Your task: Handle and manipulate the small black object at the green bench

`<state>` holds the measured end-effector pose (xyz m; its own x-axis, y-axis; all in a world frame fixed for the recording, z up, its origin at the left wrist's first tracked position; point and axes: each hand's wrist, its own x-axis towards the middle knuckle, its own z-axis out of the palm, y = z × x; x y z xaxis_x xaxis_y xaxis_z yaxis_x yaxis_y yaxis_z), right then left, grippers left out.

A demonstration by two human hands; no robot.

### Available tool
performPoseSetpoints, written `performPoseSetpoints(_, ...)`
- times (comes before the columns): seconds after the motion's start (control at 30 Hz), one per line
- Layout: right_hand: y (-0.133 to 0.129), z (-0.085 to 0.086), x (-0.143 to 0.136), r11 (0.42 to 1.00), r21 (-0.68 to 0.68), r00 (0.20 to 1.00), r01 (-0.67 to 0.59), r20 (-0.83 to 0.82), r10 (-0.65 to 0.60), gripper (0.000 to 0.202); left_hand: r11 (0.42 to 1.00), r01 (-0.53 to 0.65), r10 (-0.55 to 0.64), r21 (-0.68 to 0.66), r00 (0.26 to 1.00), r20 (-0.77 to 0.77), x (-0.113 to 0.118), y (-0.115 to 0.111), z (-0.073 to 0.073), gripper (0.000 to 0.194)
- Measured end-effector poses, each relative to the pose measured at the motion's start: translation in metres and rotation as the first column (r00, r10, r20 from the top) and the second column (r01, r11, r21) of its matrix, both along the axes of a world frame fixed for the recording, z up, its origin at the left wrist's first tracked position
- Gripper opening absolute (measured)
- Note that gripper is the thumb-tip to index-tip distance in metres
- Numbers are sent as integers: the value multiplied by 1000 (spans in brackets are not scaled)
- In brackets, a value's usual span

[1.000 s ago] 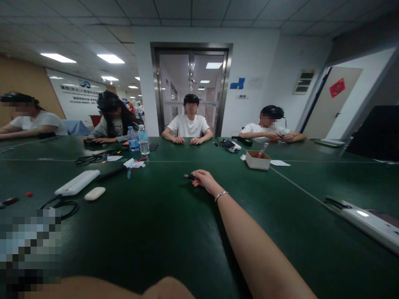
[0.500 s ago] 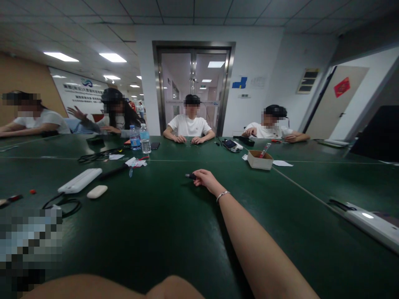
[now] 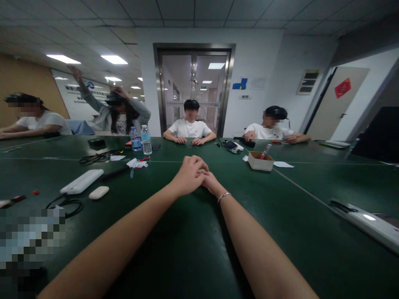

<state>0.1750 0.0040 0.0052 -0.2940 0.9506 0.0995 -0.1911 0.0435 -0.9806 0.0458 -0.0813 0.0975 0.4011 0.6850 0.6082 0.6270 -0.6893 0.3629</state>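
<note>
Over the middle of the green table (image 3: 156, 257), my left hand (image 3: 189, 176) has its fingers bent and meets my right hand (image 3: 212, 182) at the fingertips. A silver bracelet (image 3: 223, 196) circles my right wrist. Whatever lies between the two hands is hidden behind my left hand; the small dark plug seen earlier in my right fingers does not show. My right fingers are mostly covered, their tips pressed near my left fingers.
To the left lie a white power strip (image 3: 82, 181), a white rounded case (image 3: 99, 192) and black cables (image 3: 73, 207). Two bottles (image 3: 146, 141) stand farther back. A small open box (image 3: 261, 162) sits back right. Several people sit around the table.
My left hand has come in from the lower left to my right hand, covering the dark plug. Across the table at the left, a person has raised both arms.
</note>
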Motion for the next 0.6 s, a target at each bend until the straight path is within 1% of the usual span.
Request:
performPoseSetpoints(0.03, 0, 0, 0, 1000, -4, 1000, 12, -4, -12, 9, 989, -126, 127, -76, 992, 6, -3, 23, -11, 18)
performPoseSetpoints(0.07, -1, 1, 0, 1000, -13, 1000, 27, -3, -27, 11, 962, -224, 229, -158, 973, 10, -8, 42, -22, 19)
performPoseSetpoints(0.1, -1, 1, 0, 999, -24, 999, 42, 1, -42, 12, 933, -281, 293, -224, 956, 20, -13, 57, -34, 19)
performPoseSetpoints(0.13, -1, 2, 0, 998, -34, 999, 51, 7, -51, 14, 917, -304, 326, -260, 944, 48, -17, 67, -46, 19)
performPoseSetpoints(0.17, 0, 2, 0, 998, -39, 998, 58, 12, -57, 14, 912, -300, 337, -281, 937, 94, -22, 74, -56, 20)
performPoseSetpoints(0.23, 0, 2, 0, 998, -36, 998, 58, 20, -57, 13, 934, -224, 283, -279, 939, 194, -29, 79, -75, 24)
performPoseSetpoints(0.3, 0, 2, 0, 998, -28, 998, 50, 30, -49, 10, 953, -101, 183, -287, 945, 272, -33, 77, -87, 26)
performPoseSetpoints(0.33, 0, 2, 0, 999, -26, 998, 48, 39, -47, 9, 951, -40, 138, -307, 943, 304, -34, 76, -91, 26)
performPoseSetpoints(0.37, 0, 2, 0, 999, -27, 998, 46, 48, -45, 9, 942, 10, 108, -336, 937, 333, -34, 75, -94, 24)
performPoseSetpoints(0.43, 0, 2, 0, 998, -31, 997, 46, 58, -44, 9, 922, 66, 95, -382, 917, 387, -35, 74, -98, 20)
performPoseSetpoints(0.6, -2, 5, 0, 998, -42, 998, 47, 54, -45, 10, 912, 88, 106, -401, 894, 436, -37, 79, -101, 20)
